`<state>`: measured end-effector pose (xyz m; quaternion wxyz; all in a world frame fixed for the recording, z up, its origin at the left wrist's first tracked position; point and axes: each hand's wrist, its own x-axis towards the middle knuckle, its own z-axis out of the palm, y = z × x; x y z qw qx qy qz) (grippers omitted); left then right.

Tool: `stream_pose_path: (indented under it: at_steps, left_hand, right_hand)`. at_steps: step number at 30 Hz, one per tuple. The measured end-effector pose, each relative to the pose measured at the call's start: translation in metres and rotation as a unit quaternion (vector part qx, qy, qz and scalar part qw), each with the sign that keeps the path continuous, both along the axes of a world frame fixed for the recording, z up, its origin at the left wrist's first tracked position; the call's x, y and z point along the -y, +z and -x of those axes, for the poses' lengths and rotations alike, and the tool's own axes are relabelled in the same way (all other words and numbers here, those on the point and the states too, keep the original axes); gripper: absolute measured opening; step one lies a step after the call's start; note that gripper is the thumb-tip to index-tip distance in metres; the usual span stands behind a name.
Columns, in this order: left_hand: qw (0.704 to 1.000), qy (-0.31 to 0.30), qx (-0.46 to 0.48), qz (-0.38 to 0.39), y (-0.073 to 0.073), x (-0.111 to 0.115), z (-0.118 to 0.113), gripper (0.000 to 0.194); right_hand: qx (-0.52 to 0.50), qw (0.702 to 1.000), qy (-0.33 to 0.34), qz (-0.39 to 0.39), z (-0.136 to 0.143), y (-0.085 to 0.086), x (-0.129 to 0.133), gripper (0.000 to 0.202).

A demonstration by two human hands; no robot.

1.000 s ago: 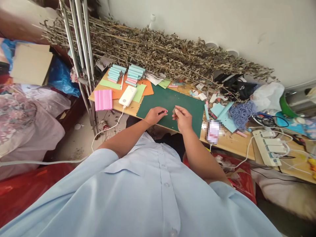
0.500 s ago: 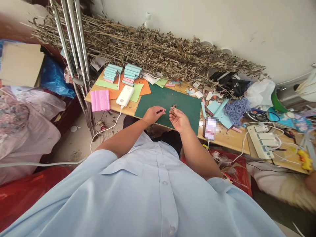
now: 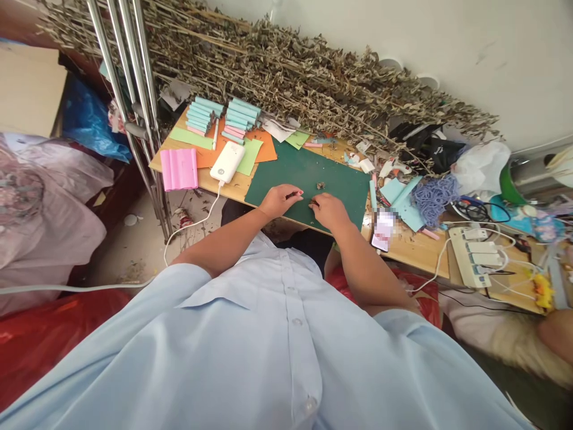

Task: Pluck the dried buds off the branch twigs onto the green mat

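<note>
Green mat (image 3: 268, 181), dried clump (image 3: 320, 186) just beyond right hand's (image 3: 329, 210) bunched fingertips, left hand's (image 3: 278, 200) grip unclear

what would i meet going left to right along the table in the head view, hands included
pink sheet, white power bank, left hand, right hand, phone, purple yarn, power strip

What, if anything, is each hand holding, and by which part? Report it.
The left hand pinches a small pink thing; by which part, it is too small to tell. Whether the right hand holds anything cannot be told.
</note>
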<state>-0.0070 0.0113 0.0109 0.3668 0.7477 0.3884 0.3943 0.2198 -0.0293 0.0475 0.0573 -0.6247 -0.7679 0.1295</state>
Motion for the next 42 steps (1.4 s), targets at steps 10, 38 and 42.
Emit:
stream_pose_path:
  at_steps: [10, 38, 42]
  left_hand:
    - [1.0, -0.004, 0.006, 0.006, 0.004, 0.002, 0.001, 0.015]
    - [1.0, 0.0, 0.0, 0.016, 0.005, 0.002, 0.0, 0.013]
    - [1.0, -0.003, 0.004, 0.009, 0.005, 0.002, -0.001, 0.014]
  right_hand:
    - [-0.069, 0.994, 0.089, -0.003, -0.022, 0.001, -0.008, 0.04]
    - [-0.114, 0.991, 0.044, -0.054, -0.023, -0.017, -0.003, 0.024]
    - [-0.103, 0.992, 0.07, -0.029, -0.027, -0.014, -0.003, 0.029]
